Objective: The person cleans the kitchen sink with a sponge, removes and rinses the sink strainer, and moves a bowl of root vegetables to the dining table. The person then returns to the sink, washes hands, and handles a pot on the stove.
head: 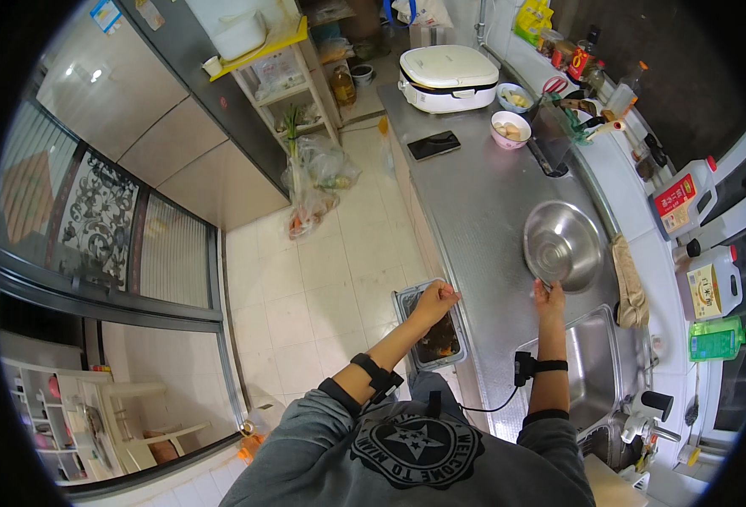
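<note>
My right hand point(548, 299) holds the near rim of a stainless steel bowl point(560, 244) on the metal countertop point(474, 215). Only reflections show inside the bowl. Out past the counter's left edge, my left hand point(436, 303) hovers over a grey bin point(461, 339) that has dark waste in it. The fingers of that hand are curled together, and nothing is visible between them. Just right of my right forearm lies the stainless steel sink point(591, 355).
Farther along the counter are a phone point(433, 145), a pink bowl of eggs point(510, 130), a blue-white bowl point(515, 98) and a white lidded appliance point(449, 76). A brown cloth point(629, 282), plastic jugs point(686, 196) and a faucet point(655, 424) line the right. Plastic bags point(322, 171) lie on the floor.
</note>
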The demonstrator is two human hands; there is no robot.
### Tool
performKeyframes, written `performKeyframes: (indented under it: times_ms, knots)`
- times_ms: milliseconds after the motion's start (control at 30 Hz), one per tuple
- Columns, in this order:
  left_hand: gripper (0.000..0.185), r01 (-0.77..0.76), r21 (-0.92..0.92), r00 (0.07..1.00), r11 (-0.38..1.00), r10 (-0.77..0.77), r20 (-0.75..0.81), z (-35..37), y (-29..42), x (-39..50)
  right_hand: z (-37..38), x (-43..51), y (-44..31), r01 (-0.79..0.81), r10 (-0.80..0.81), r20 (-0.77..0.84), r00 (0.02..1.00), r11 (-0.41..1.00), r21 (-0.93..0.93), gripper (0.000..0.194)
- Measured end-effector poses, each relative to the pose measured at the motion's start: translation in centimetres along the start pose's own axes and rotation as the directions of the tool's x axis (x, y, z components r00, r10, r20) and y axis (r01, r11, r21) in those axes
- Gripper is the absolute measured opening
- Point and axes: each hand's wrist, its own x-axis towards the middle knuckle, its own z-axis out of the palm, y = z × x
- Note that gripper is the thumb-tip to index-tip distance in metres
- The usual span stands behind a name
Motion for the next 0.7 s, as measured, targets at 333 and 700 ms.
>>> performKeyframes:
  times_ms: [333,700]
  knots:
    - [0.032,-0.22,0.081,0.974,0.972,0.223,-0.04,-0.9,0.3,0.2,-2.7,-0.1,-1.2,0.037,-0.036,-0.006,0.999,0.983,0.179,0.046]
    - [0.025,-0.39,0.612,0.908,0.688,0.177,0.38,-9.7,6.8,-5.5,14.9,-21.3,19.6,0.309,0.533,0.58,0.616,0.514,-0.8,0.042]
